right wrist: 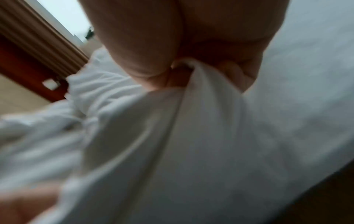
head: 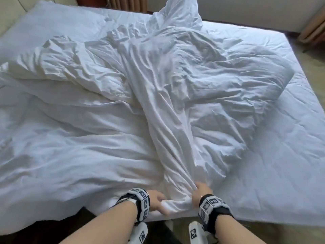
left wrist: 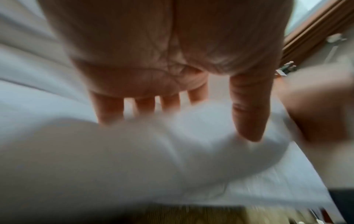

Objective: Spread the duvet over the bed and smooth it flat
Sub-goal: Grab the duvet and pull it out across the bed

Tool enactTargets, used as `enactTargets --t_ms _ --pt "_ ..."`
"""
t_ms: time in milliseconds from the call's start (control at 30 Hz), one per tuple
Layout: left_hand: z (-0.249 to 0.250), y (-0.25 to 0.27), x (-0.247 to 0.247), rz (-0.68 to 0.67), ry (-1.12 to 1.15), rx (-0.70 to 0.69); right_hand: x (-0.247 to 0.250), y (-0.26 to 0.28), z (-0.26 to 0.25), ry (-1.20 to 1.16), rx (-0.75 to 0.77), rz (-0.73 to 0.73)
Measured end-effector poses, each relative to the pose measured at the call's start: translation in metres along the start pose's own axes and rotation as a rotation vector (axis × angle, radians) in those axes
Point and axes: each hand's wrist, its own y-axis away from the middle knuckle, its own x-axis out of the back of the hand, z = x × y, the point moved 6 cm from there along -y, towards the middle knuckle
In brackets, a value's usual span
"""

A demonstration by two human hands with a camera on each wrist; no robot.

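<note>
A white duvet (head: 175,94) lies crumpled across the bed, with a twisted ridge running from the far side to the near edge. The bare white sheet of the bed (head: 284,138) shows on the right. Both hands meet at the ridge's near end. My left hand (head: 159,199) holds a fold of the edge; in the left wrist view its thumb (left wrist: 249,115) lies over the blurred fabric (left wrist: 114,159) and the fingertips are hidden behind it. My right hand (head: 199,191) grips a bunch of duvet, fabric (right wrist: 172,151) squeezed in its fist (right wrist: 191,71).
A pale headboard (head: 10,14) is at the far left. Brown curtains (head: 130,4) hang beyond the bed. Wooden furniture (head: 314,27) stands at the far right, on a light floor (head: 313,71). The dark bed base (head: 88,213) shows under the near edge.
</note>
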Motion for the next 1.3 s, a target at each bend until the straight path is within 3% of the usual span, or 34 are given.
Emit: enactTargets --t_ms 67,133,200,267,400,500,567,633,766,833,900,966,1033,1100,1200,1300 --pt "0.019 -0.009 0.028 0.122 0.121 0.022 0.011 -0.001 0.049 0.069 -0.106 -0.04" --pt "0.033 -0.006 0.074 0.347 0.307 0.009 0.021 -0.007 0.065 0.179 -0.127 -0.108" --pt "0.044 0.002 0.111 0.526 0.491 0.003 0.034 -0.006 0.047 0.23 -0.072 -0.174" --pt "0.052 -0.007 0.133 0.574 0.652 0.012 0.045 0.002 0.014 0.244 0.004 -0.185" --pt "0.068 -0.057 0.139 0.517 0.8 0.024 0.07 0.007 -0.03 0.261 0.108 -0.147" --pt "0.1 -0.06 0.123 0.475 0.827 -0.068 0.133 -0.005 -0.048 0.121 0.165 0.139" --pt "0.104 -0.067 0.118 0.457 0.752 -0.098 0.171 -0.021 -0.06 0.079 0.164 0.227" --pt "0.106 -0.067 0.119 0.396 0.703 -0.151 0.184 -0.04 -0.074 0.056 0.145 0.166" --pt "0.132 -0.052 0.097 0.215 0.461 -0.34 0.16 -0.068 -0.105 0.099 0.171 -0.013" --pt "0.141 -0.045 0.082 0.159 0.269 -0.398 0.147 -0.072 -0.111 0.184 0.213 -0.021" --pt "0.143 -0.04 0.091 0.163 0.276 -0.381 0.152 -0.07 -0.105 0.18 0.282 0.033" --pt "0.14 -0.03 0.119 0.313 0.552 -0.239 0.175 -0.064 -0.081 0.064 0.297 0.04" --pt "0.143 -0.021 0.141 0.56 0.888 -0.088 0.205 -0.061 -0.044 0.02 0.317 0.027" --pt "0.171 -0.021 0.141 0.718 1.086 -0.037 0.236 -0.052 0.006 -0.044 0.357 -0.003" --pt "0.251 -0.051 0.112 0.625 1.18 -0.096 0.266 -0.033 0.102 -0.071 0.356 -0.058" --pt "0.359 -0.068 0.068 0.602 1.101 -0.241 0.287 -0.009 0.2 -0.038 0.295 -0.218"
